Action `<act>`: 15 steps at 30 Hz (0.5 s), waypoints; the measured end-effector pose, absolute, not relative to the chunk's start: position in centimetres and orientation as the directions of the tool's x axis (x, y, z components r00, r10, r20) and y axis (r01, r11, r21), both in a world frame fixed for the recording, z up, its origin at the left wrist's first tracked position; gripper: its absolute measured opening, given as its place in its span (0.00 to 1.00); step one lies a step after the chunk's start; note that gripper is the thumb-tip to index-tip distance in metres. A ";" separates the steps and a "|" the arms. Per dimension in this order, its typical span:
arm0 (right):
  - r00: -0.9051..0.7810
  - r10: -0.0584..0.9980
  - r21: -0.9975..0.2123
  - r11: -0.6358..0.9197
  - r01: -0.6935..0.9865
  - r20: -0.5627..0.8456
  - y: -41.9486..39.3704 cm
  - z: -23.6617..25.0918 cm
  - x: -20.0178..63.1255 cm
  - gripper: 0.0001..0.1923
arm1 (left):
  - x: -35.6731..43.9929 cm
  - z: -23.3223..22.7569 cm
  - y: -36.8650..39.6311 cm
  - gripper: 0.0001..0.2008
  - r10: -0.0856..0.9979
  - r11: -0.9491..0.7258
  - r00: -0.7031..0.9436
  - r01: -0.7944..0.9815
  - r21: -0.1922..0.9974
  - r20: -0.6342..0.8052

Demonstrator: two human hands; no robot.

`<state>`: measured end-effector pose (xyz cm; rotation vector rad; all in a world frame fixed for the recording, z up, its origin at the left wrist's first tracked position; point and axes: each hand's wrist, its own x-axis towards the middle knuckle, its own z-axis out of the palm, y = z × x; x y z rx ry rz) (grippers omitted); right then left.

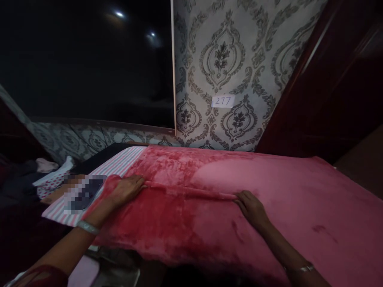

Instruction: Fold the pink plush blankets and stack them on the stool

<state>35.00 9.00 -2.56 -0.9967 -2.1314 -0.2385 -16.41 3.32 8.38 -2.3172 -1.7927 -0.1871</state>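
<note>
A red and pink plush blanket (167, 223) lies spread over a long flat surface and hangs past its near edge. My left hand (128, 189) grips the blanket near its left end, fingers closed on a raised fold. Farther right, my right hand (249, 205) pinches the same fold. Between the two hands the fold runs as a narrow ridge. Left of the blanket, a striped cloth (122, 161) in white, pink and grey shows on the surface. A dark item on it, beside my left forearm, is partly blurred out.
A large dark television screen (89, 63) hangs on the patterned wall (221, 48). A paper label (223, 101) reading 277 is stuck there. Clothes (54, 179) are heaped at the left. A dark glossy wooden panel (323, 79) stands at the right.
</note>
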 end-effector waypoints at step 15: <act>-0.394 0.535 -0.151 0.714 0.683 0.748 8.1 2.4 35.4 0.14 | -14.7 12.5 2.4 0.15 0.964 -0.058 0.109 0.976 -0.208 0.242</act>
